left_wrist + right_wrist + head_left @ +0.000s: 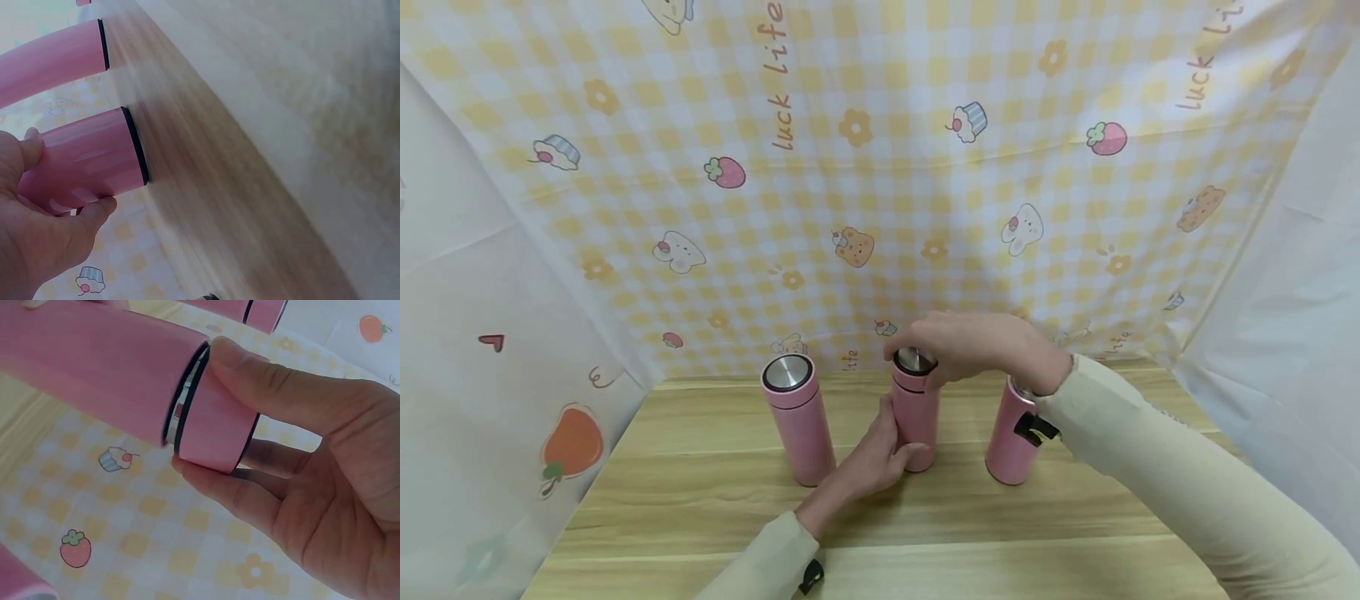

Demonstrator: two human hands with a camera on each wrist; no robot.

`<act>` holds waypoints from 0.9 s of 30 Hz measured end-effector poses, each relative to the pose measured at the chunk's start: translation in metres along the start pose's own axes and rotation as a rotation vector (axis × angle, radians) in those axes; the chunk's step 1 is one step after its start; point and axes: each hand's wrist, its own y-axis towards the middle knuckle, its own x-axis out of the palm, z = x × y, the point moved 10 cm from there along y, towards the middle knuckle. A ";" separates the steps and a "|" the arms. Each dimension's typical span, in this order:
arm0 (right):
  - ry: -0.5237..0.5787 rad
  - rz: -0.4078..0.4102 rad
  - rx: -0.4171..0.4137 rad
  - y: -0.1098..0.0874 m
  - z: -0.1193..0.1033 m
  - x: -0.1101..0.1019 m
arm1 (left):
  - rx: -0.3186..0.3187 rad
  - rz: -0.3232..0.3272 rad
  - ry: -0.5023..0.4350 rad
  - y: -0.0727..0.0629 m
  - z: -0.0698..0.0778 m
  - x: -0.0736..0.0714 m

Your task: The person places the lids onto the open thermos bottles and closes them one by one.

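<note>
The left hand [876, 454] wraps its fingers round the lower body of the middle flask [917, 421], with the thumb lying across the front near the base. Above those fingers, the right hand [973, 343] holds the lid [215, 412] from over the top, thumb on one side and fingertips on the opposite one. Between the right fingertips and the flask's body runs a narrow gap (a strip of metal neck shows in it, with a small reddish patch), so the lid stands slightly apart from the shoulder there. Beyond the left wrist, to the left of the fingers, stands the left flask [801, 433] with its lid on. To the right of the fingers, beneath the right wrist, stands the right flask [1011, 446], its top partly hidden. Under both hands lies the wooden table [970, 533].
</note>
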 end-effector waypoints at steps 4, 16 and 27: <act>0.000 0.004 -0.005 0.000 -0.001 -0.001 | -0.006 0.009 0.006 0.000 0.000 -0.002; -0.048 0.087 -0.107 0.000 -0.006 -0.005 | 0.005 0.046 0.051 0.000 0.001 -0.005; -0.112 0.189 -0.084 0.001 -0.001 -0.004 | 0.056 0.098 0.070 -0.002 0.011 -0.005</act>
